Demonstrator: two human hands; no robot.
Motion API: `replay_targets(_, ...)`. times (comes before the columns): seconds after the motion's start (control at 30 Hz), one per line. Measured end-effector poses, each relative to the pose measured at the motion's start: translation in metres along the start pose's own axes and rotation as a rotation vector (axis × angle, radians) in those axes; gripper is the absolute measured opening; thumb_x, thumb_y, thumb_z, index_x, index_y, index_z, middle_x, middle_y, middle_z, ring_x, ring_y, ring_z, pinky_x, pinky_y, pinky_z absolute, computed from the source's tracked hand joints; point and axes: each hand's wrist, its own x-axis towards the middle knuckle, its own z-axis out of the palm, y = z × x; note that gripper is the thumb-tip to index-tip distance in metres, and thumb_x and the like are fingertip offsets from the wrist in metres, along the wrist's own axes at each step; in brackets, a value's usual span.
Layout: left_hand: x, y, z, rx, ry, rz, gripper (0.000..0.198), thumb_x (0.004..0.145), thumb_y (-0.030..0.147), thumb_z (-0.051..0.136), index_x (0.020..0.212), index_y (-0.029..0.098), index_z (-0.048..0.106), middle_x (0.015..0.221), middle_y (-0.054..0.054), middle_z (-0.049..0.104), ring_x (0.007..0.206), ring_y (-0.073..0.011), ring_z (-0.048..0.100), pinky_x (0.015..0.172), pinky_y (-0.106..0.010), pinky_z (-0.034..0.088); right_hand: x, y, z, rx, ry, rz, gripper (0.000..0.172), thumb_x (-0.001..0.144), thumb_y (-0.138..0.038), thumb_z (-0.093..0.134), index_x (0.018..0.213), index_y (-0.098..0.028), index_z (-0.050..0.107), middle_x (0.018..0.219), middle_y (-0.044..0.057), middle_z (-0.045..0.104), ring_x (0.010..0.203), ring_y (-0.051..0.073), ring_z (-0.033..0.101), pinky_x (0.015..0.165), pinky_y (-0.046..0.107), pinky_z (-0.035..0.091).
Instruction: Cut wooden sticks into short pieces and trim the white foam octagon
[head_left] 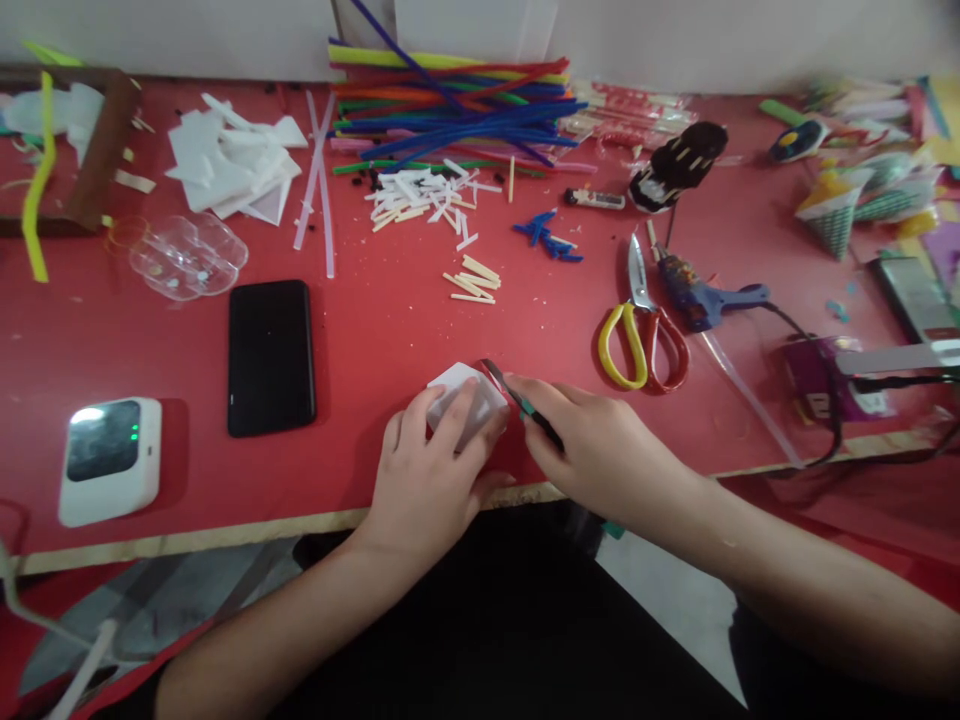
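Observation:
My left hand (431, 455) presses a white hexagonal piece (454, 380) against the red table near its front edge. Its fingers lie across the piece, partly covering it, with the thumb at the near side. In my right hand (600, 440) is a craft knife (536, 415) with a dark and green handle. The blade points up and left and sits beside the piece's right edge; whether it touches the piece I cannot tell. Yellow and red-handled scissors (634, 345) lie to the right of that hand. Several short pale sticks (476, 280) lie beyond the piece.
A black phone (270, 358) and a white device (112, 460) lie to the left. Coloured pipe cleaners (457, 105) and white scraps (236, 155) are at the back. A glue gun (697, 290) with a cord is at right. The table's front edge (315, 525) runs close to my hands.

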Motion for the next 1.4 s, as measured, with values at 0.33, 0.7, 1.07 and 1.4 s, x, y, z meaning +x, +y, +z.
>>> replay_targets(0.33,0.004,-0.016,0.0,-0.063,0.133,-0.032,0.039,0.093,0.025,0.059,0.129,0.009,0.06,0.114,-0.017,0.069,0.126,-0.0396,0.055,0.106,-0.057,0.046,-0.031,0.007,0.012,-0.007,0.093,-0.065,0.045,0.094,-0.019,0.045,0.137,-0.015,0.056,0.093,0.008,0.073,0.068,0.019,0.071,0.058,0.03,0.055)
replay_targets(0.7,-0.003,-0.028,-0.003,-0.037,0.171,-0.071,0.048,0.089,0.034,0.066,0.131,0.011,0.061,0.137,-0.021,0.059,0.128,-0.0404,0.051,0.106,-0.057,0.047,-0.02,0.012,0.004,0.032,0.157,-0.018,0.045,0.093,-0.019,0.048,0.137,-0.015,0.057,0.11,0.012,0.074,0.079,0.021,0.073,0.065,0.032,0.058)
replay_targets(1.07,0.003,-0.033,-0.005,-0.153,0.011,0.117,0.052,0.084,0.015,0.053,0.135,0.011,0.055,0.14,-0.015,0.061,0.139,-0.0324,0.048,0.119,-0.055,0.034,0.001,-0.002,0.009,0.117,0.076,-0.106,0.049,0.09,-0.015,0.047,0.138,-0.015,0.055,0.103,0.012,0.075,0.088,0.023,0.072,0.074,0.035,0.057)
replay_targets(1.4,0.009,-0.035,0.002,-0.121,0.105,0.135,0.032,0.095,0.021,0.055,0.126,0.013,0.06,0.136,-0.014,0.065,0.131,-0.0307,0.055,0.108,-0.048,0.047,0.004,-0.01,0.008,0.132,0.011,-0.053,0.049,0.092,-0.018,0.046,0.14,-0.014,0.055,0.098,0.011,0.074,0.084,0.022,0.071,0.073,0.033,0.054)
